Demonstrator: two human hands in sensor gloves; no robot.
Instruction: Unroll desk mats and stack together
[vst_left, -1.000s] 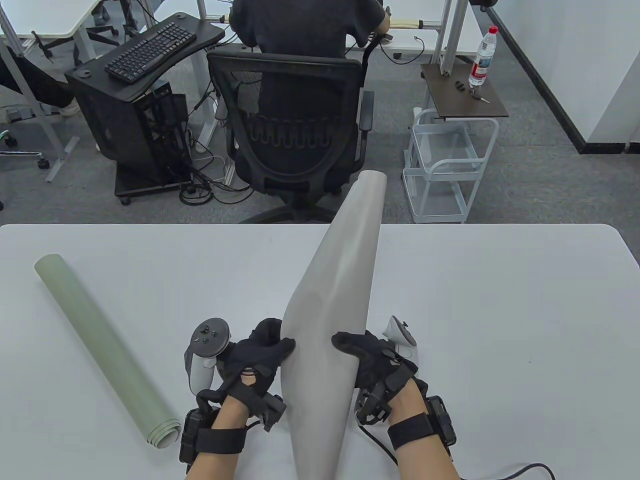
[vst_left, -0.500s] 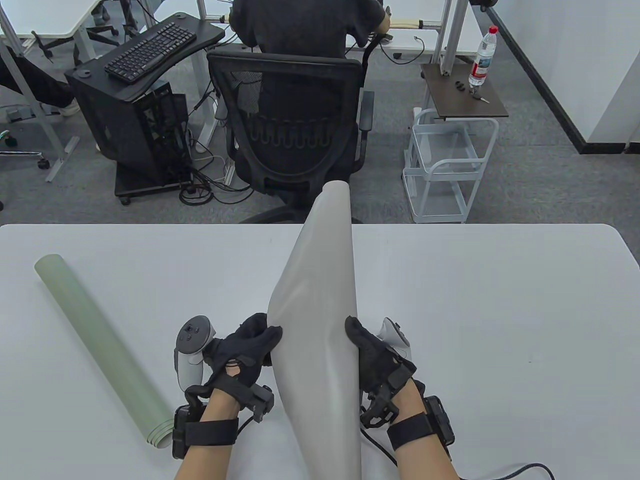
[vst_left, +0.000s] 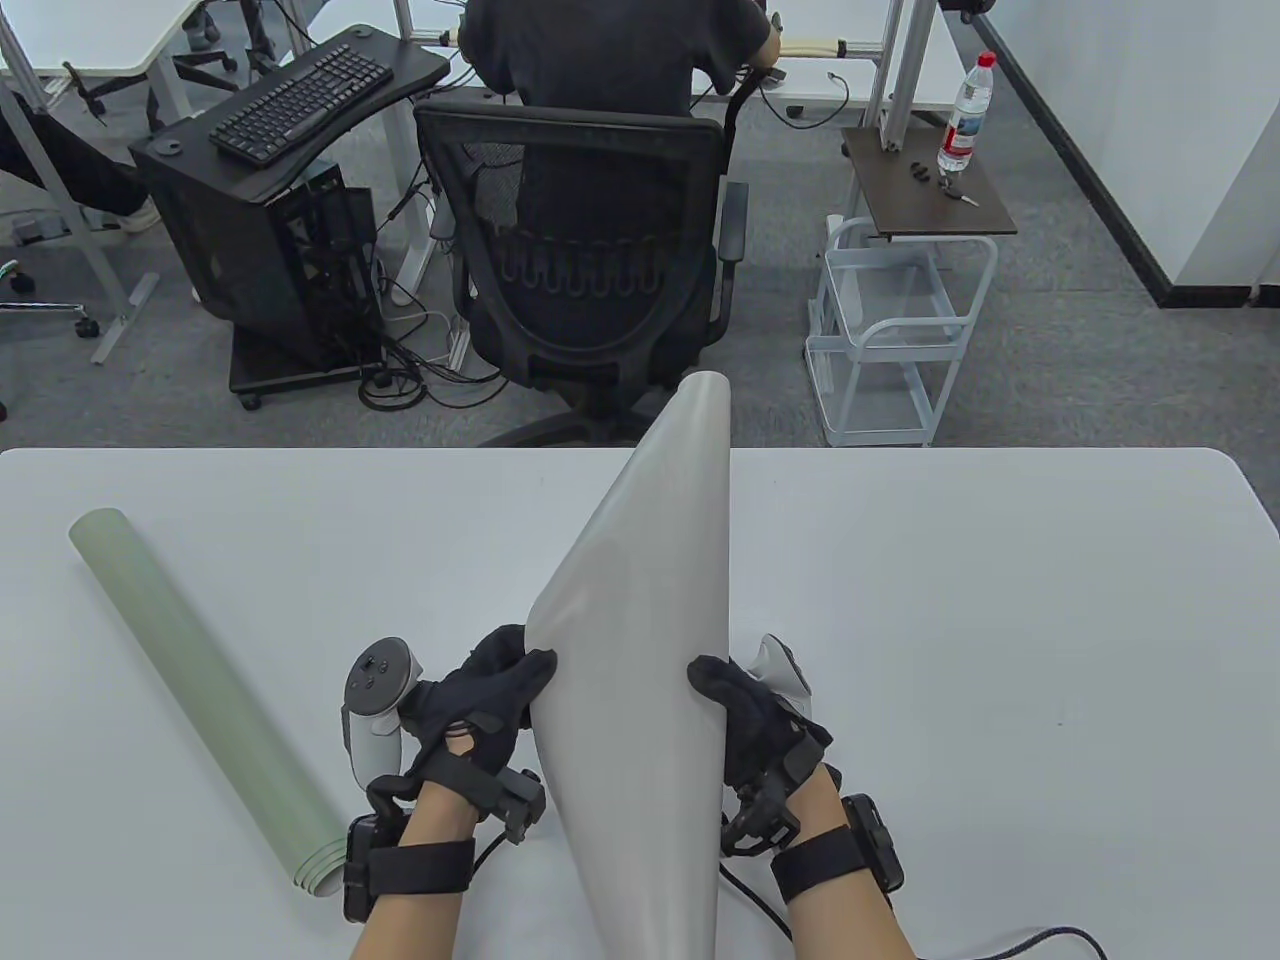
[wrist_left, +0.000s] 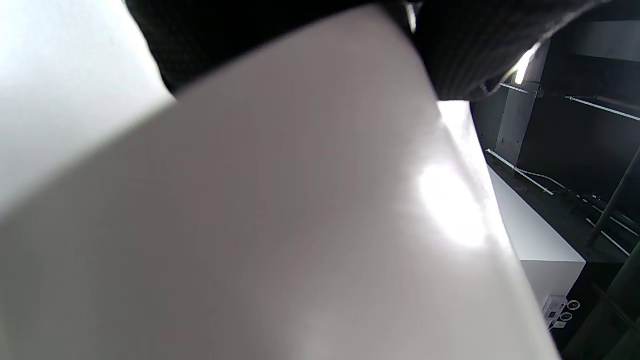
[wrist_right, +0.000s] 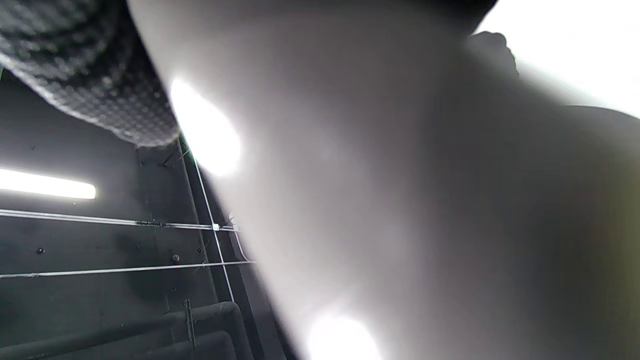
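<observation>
Grey desk mat (vst_left: 640, 640) spread wider than before, left hand (vst_left: 478, 700) and right hand (vst_left: 745, 705) fingers gripping its edges, tip swung right.

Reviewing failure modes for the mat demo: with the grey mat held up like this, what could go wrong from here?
1. The grey mat is pinched only at its edges by the left hand and right hand; an edge may slip and it could curl back.
2. Its far end sticks out past the table edge, so it may droop off when laid down.
3. The green mat, still rolled, might get bumped and roll.
</observation>
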